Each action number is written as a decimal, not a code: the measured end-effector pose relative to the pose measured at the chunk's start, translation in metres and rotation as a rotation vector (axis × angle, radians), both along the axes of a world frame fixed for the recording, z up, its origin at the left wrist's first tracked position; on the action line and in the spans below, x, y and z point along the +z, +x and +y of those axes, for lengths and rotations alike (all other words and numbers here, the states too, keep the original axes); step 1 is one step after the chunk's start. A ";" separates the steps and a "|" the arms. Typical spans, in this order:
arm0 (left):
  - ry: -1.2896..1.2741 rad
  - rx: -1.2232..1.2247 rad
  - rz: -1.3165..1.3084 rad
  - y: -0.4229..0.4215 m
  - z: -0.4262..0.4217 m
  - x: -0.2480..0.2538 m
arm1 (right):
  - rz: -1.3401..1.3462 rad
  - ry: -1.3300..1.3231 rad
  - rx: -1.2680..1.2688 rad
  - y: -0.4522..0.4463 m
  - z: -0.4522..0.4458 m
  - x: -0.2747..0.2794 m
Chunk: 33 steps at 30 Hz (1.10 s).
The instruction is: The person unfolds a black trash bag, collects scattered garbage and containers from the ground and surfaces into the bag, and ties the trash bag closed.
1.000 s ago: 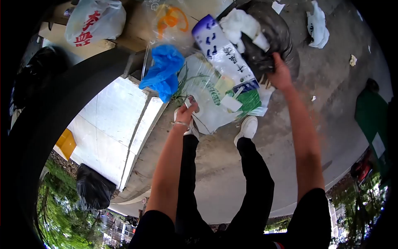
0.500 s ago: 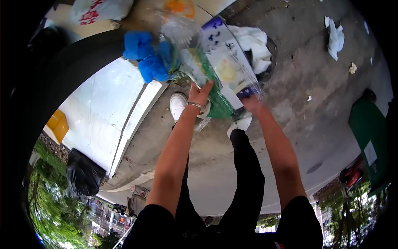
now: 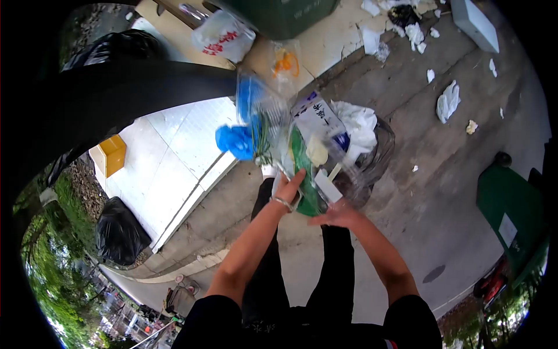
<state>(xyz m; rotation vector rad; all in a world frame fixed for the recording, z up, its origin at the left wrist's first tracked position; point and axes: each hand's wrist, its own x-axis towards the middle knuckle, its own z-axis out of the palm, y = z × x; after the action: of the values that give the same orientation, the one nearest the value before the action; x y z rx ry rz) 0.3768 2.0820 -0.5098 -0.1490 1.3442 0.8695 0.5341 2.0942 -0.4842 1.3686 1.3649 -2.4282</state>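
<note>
My left hand (image 3: 289,187), with a band at the wrist, is closed on the near edge of a clear plastic bag with green print (image 3: 300,168). Under the bag's right side is my right hand (image 3: 337,215), its fingers stretched out and its grip hidden in part. A white card-like piece (image 3: 328,186) and a pale yellow piece (image 3: 317,151) lie in or on the plastic. Beyond sits a purple and white printed package (image 3: 318,114). Blue plastic (image 3: 235,141) and green stalks (image 3: 263,139) are at the left. White crumpled plastic (image 3: 357,125) lies on a dark bag (image 3: 383,151).
A white bag with red print (image 3: 224,36) rests on a cardboard-coloured surface, near a green bin (image 3: 282,14). Another green bin (image 3: 505,203) stands at the right. Scraps and a white crumpled bag (image 3: 448,102) litter the ground. A black bag (image 3: 120,232) and yellow container (image 3: 109,155) are left.
The view has shifted, showing more ground ahead. My right hand has left the dark bag and come down to the clear plastic. My left hand has taken hold of the plastic, which is now lifted and bunched.
</note>
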 end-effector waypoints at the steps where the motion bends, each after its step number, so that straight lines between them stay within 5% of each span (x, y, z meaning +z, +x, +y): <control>1: 0.037 0.044 0.001 0.008 -0.012 0.012 | -0.037 0.286 0.058 -0.001 -0.007 0.018; 3: 0.071 0.084 -0.066 0.021 -0.025 0.050 | -0.076 0.745 0.166 -0.002 -0.019 0.047; 6: 0.139 0.135 -0.102 0.030 -0.047 0.103 | -0.167 0.674 0.085 -0.008 -0.032 0.113; 8: 0.184 0.129 -0.126 0.023 -0.071 0.131 | -0.068 0.870 -0.078 -0.015 -0.049 0.145; 13: 0.024 0.086 -0.047 -0.006 -0.132 0.189 | 0.037 1.055 0.016 -0.045 -0.079 0.211; 18: 0.126 0.161 0.025 -0.053 -0.172 0.248 | 0.111 0.918 0.200 -0.105 -0.113 0.239; 20: 0.026 0.123 0.017 -0.083 -0.183 0.277 | 0.142 0.920 0.477 -0.140 -0.124 0.249; 26: 0.121 0.440 0.004 -0.200 -0.244 0.267 | 0.105 0.953 0.673 -0.273 -0.171 0.230; 29: 0.138 0.554 0.189 -0.267 -0.258 0.291 | 0.295 1.301 0.424 -0.337 -0.198 0.196; 33: 0.248 0.437 0.469 -0.368 -0.248 0.313 | 0.058 0.821 0.361 -0.456 -0.183 0.265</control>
<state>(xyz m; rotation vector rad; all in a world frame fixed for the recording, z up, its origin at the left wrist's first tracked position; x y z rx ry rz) 0.0084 1.8344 -0.1965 -0.0449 1.6511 1.5002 0.0781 1.9116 -0.2191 0.9826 2.5166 -1.7309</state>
